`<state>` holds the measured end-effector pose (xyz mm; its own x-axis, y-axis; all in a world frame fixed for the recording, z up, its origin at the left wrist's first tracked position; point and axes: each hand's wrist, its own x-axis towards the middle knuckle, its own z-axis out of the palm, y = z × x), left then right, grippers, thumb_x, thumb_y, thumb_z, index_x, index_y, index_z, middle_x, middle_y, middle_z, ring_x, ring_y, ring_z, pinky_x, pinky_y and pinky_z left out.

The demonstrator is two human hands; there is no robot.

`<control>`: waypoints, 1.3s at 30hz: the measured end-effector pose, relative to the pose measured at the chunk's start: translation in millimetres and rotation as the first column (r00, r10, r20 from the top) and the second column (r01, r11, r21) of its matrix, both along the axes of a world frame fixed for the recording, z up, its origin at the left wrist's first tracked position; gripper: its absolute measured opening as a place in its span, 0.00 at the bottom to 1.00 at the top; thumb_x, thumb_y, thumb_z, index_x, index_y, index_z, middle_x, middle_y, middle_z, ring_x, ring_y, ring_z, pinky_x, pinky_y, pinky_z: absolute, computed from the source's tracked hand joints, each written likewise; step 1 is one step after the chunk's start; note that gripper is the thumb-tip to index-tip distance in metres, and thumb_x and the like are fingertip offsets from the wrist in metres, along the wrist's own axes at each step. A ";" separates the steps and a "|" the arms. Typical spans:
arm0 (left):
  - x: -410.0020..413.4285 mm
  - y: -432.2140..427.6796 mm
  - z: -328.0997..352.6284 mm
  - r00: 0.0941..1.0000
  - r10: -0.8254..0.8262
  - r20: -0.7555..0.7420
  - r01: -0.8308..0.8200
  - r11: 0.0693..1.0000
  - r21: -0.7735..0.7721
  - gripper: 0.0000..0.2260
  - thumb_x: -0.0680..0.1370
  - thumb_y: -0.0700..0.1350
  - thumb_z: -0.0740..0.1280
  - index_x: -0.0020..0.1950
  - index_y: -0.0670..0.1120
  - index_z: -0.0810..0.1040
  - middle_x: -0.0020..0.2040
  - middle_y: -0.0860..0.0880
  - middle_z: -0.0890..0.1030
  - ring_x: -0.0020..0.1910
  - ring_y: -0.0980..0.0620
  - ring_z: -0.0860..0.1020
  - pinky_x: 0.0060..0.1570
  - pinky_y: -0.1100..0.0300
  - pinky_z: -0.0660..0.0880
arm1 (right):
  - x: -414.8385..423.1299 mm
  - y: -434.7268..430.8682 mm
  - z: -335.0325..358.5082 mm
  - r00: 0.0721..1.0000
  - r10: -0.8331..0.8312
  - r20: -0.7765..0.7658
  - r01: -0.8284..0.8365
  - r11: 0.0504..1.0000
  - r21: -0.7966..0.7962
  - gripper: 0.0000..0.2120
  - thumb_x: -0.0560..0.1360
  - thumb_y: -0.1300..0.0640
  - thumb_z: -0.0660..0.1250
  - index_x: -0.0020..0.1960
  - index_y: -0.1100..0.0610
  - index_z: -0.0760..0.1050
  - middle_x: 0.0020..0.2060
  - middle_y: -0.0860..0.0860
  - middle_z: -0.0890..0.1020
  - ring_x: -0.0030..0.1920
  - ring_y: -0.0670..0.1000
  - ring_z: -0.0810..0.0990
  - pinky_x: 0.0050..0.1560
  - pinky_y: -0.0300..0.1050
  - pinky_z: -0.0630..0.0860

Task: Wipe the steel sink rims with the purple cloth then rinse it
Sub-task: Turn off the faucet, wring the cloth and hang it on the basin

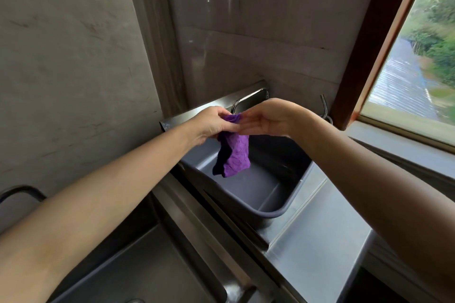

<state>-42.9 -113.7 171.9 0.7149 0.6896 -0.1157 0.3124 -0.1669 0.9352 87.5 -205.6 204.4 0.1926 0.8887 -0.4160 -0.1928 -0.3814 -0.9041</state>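
The purple cloth (234,154) hangs crumpled over the right basin, just below the curved steel tap (248,98). My left hand (213,123) pinches its top edge. My right hand (267,118) meets it from the right, fingers stretched flat against the cloth's top corner; whether it grips is unclear. The steel sink rim (317,233) runs along the right side of the basin. No water shows at the tap.
A grey plastic tub (261,194) sits in the right basin. A second steel basin (138,270) lies lower left, split off by a steel divider (197,209). A hose end (324,103) stands by the wooden window frame (369,39). Tiled walls rise behind.
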 end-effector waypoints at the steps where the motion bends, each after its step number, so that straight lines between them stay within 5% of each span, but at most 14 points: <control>1: -1.6 1.8 1.0 1.000 -0.008 0.000 0.008 1.000 0.027 0.08 0.70 0.35 0.72 0.44 0.45 0.77 0.40 0.47 0.78 0.39 0.52 0.76 0.39 0.59 0.71 | 1.5 -2.5 2.4 0.993 0.051 0.102 -0.049 0.999 -0.022 0.12 0.78 0.68 0.54 0.49 0.66 0.77 0.34 0.58 0.83 0.32 0.52 0.83 0.40 0.44 0.81; 3: -7.0 7.7 6.4 0.998 -0.060 -0.003 0.060 0.997 0.046 0.08 0.72 0.31 0.68 0.46 0.44 0.78 0.40 0.47 0.78 0.39 0.52 0.75 0.37 0.61 0.71 | 9.8 -6.6 3.6 0.868 0.121 0.482 -0.123 0.992 -0.028 0.10 0.76 0.68 0.58 0.44 0.59 0.76 0.28 0.54 0.80 0.28 0.49 0.78 0.33 0.38 0.78; 5: -13.7 15.7 13.1 0.994 -0.109 -0.024 0.110 0.992 0.056 0.09 0.74 0.32 0.66 0.50 0.42 0.79 0.41 0.47 0.78 0.41 0.52 0.76 0.37 0.63 0.73 | 21.0 -9.3 -0.6 0.639 0.013 0.769 -0.164 0.979 0.120 0.10 0.74 0.68 0.64 0.52 0.59 0.77 0.39 0.53 0.80 0.38 0.49 0.77 0.40 0.37 0.75; 9: -21.7 28.4 19.5 0.982 -0.190 -0.015 0.190 0.981 0.025 0.10 0.76 0.32 0.63 0.48 0.46 0.79 0.44 0.46 0.79 0.45 0.51 0.77 0.47 0.58 0.73 | 24.3 -14.3 -18.8 0.513 0.207 0.833 -0.420 0.907 0.034 0.13 0.71 0.66 0.69 0.54 0.58 0.76 0.45 0.50 0.79 0.47 0.48 0.77 0.52 0.38 0.74; 12: -26.2 35.7 19.9 0.974 -0.225 -0.032 0.226 0.974 0.017 0.12 0.77 0.32 0.61 0.47 0.47 0.79 0.44 0.47 0.79 0.45 0.52 0.76 0.50 0.58 0.72 | 20.5 -12.2 -31.4 0.380 0.283 0.880 -0.440 0.893 -0.097 0.09 0.73 0.59 0.69 0.52 0.59 0.75 0.44 0.51 0.77 0.46 0.49 0.74 0.50 0.43 0.70; 17: -33.9 52.5 13.8 0.976 -0.198 -0.091 0.206 0.975 0.081 0.13 0.77 0.32 0.60 0.47 0.48 0.78 0.46 0.47 0.78 0.47 0.52 0.76 0.48 0.59 0.73 | 16.6 -8.2 -33.5 0.405 0.318 0.857 -0.501 0.862 -0.083 0.07 0.72 0.56 0.70 0.47 0.57 0.76 0.41 0.47 0.72 0.42 0.46 0.71 0.44 0.37 0.68; 21: -36.6 66.6 1.3 0.975 -0.222 -0.031 0.223 0.973 0.054 0.12 0.78 0.32 0.60 0.47 0.49 0.77 0.45 0.48 0.78 0.45 0.53 0.77 0.49 0.60 0.74 | 10.9 -0.3 -22.6 0.741 0.209 0.638 -0.464 0.847 0.261 0.06 0.69 0.60 0.72 0.42 0.58 0.76 0.39 0.54 0.75 0.39 0.47 0.73 0.42 0.38 0.69; 23: -34.7 71.4 -5.5 0.963 -0.270 -0.018 0.270 0.962 0.037 0.11 0.78 0.33 0.61 0.48 0.48 0.77 0.45 0.49 0.78 0.44 0.54 0.77 0.48 0.61 0.74 | 10.2 4.9 -17.6 0.817 0.256 0.516 -0.456 0.835 0.308 0.04 0.69 0.61 0.71 0.39 0.56 0.75 0.35 0.52 0.77 0.38 0.47 0.74 0.41 0.36 0.70; 25: -33.5 78.0 -11.3 0.954 -0.295 -0.053 0.298 0.952 0.076 0.11 0.77 0.33 0.62 0.48 0.48 0.77 0.45 0.49 0.78 0.43 0.55 0.76 0.46 0.62 0.73 | 12.6 8.9 -15.6 0.695 0.252 0.673 -0.476 0.863 0.167 0.06 0.71 0.60 0.71 0.40 0.60 0.75 0.32 0.49 0.75 0.33 0.44 0.72 0.37 0.32 0.68; 27: -35.3 86.9 -15.9 0.956 -0.285 -0.070 0.292 0.950 0.110 0.11 0.77 0.32 0.62 0.48 0.48 0.77 0.45 0.49 0.78 0.42 0.57 0.77 0.44 0.65 0.74 | 22.6 15.9 -18.3 0.333 0.201 0.921 -0.441 0.897 -0.037 0.09 0.72 0.55 0.71 0.46 0.61 0.77 0.34 0.48 0.77 0.34 0.44 0.73 0.37 0.30 0.68; 29: -35.3 93.3 -20.7 0.956 -0.281 -0.083 0.290 0.949 0.121 0.12 0.77 0.31 0.61 0.48 0.48 0.77 0.45 0.49 0.78 0.41 0.60 0.78 0.42 0.69 0.75 | 31.9 20.6 -20.0 0.129 0.115 0.985 -0.370 0.927 -0.060 0.09 0.74 0.52 0.68 0.50 0.57 0.80 0.41 0.50 0.82 0.42 0.48 0.78 0.46 0.37 0.72; 33: -21.8 101.2 -32.8 0.965 -0.241 -0.103 0.256 0.949 0.184 0.12 0.76 0.31 0.62 0.48 0.48 0.77 0.46 0.44 0.77 0.46 0.48 0.74 0.44 0.58 0.70 | 33.4 35.4 -29.1 0.030 -0.033 0.999 -0.338 0.940 0.041 0.09 0.75 0.55 0.65 0.50 0.58 0.79 0.42 0.51 0.81 0.44 0.49 0.74 0.45 0.40 0.67; 39: 0.5 119.0 -48.8 0.978 -0.140 -0.157 0.177 0.952 0.251 0.09 0.76 0.32 0.64 0.52 0.43 0.78 0.44 0.46 0.78 0.40 0.51 0.74 0.36 0.62 0.71 | 52.5 62.2 -61.2 0.295 -0.065 0.953 -0.214 0.968 0.132 0.06 0.72 0.60 0.70 0.48 0.61 0.78 0.42 0.53 0.78 0.41 0.50 0.75 0.34 0.24 0.67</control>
